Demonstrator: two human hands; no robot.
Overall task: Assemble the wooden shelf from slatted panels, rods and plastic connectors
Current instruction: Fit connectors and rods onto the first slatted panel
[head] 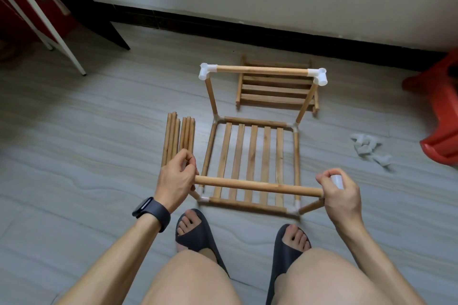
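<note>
1. A grey floor (pixel 99 131) is seen under everything, bounded at the back by a pale wall with a dark skirting.
2. A red plastic stool (pixel 441 116) is cut off by the right edge, well apart from the work.
3. The partly built shelf (pixel 251 163) is set on the floor just ahead of two dark sandals (pixel 195 233). Its slatted base is laid flat, two rods are raised at the back corners, and these are bridged by a top rod (pixel 262 70) seated in white corner pieces.
4. A spare slatted panel (pixel 275 89) is laid flat behind the shelf, near the wall.
5. A bundle of loose rods (pixel 177 138) is laid side by side just left of the shelf.
6. A single held rod (pixel 257 186) is carried level above the shelf's front edge, between both hands.
7. The left hand (pixel 177 178) is curled round the held rod's left end.
8. The right hand (pixel 342 190) is wrapped round a white connector (pixel 337 181), against which the rod's right end is met; whether it is seated cannot be told.
9. A small heap of pale plastic pieces (pixel 371 151) is scattered on the floor between the shelf and the stool.
10. A dark watch (pixel 151 210) is worn on the left wrist.
</note>
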